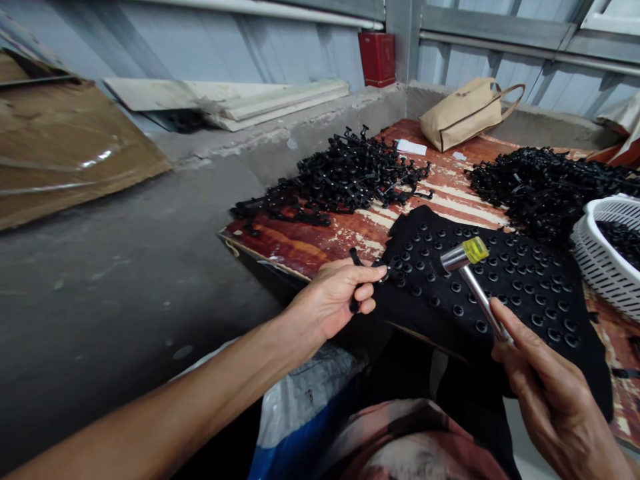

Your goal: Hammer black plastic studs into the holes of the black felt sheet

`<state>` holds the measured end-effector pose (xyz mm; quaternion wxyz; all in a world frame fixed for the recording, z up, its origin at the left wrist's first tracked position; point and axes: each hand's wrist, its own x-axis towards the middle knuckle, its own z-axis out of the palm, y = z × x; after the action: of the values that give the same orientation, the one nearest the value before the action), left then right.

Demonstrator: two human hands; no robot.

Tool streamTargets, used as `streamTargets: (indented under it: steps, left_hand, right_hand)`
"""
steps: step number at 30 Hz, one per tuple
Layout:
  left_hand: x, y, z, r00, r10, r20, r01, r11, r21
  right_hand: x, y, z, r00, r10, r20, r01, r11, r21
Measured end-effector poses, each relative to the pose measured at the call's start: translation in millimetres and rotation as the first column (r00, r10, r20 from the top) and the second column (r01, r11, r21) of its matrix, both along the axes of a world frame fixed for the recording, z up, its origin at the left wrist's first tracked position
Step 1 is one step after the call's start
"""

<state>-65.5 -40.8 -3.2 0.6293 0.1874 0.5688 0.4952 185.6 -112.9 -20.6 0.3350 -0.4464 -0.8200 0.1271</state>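
Note:
My left hand (345,293) is closed on a small black part (355,257), whose ends stick out above and below the fingers. It is held at the left edge of a black cloth (440,327), on which many small round black pieces (458,311) are spread. In my right hand (545,380) is a mallet (483,293) with a metal handle and a clear yellow face, its head raised over the cloth. My right fingers wrap round the handle. What exactly the left fingertips pinch is partly hidden.
A heap of black parts (350,173) lies at the table's back left, another black heap (545,187) at the right. A white plastic basket (607,260) stands at the right edge. Behind are a beige bag (467,113) and a red tin (377,60). Cardboard (75,147) lies at left.

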Motion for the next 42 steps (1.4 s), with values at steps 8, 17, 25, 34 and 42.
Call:
streamTargets:
  steps: [8, 17, 25, 34, 42]
  left_hand:
    - [4, 0, 1.4, 0.998, 0.003, -0.056, -0.003, 1.0, 0.001]
    - [4, 2, 3.8, 0.979, 0.004, -0.202, 0.012, 0.997, 0.076]
    - [4, 3, 4.8, 0.979, -0.014, -0.201, 0.032, 0.996, 0.089]
    - [5, 2, 5.9, 0.987, -0.009, -0.162, 0.017, 0.999, 0.05]
    - [2, 1, 4.2, 0.991, -0.022, -0.131, 0.031, 0.998, 0.062]
  right_hand:
    - [-2, 0, -1.7, 0.997, 0.0, 0.076, -0.004, 0.999, 0.049]
    - [-8, 12, -5.5, 0.976, 0.096, 0.194, -0.1, 0.995, 0.007]
    - [-22, 14, 3.3, 0.966, 0.072, 0.247, -0.106, 0.986, 0.127]
    - [-23, 13, 13.2, 0.959, -0.026, 0.282, -0.035, 0.977, 0.21]
    - [-26, 10, 16.0, 0.945, -0.006, 0.326, -0.044, 0.988, 0.147]
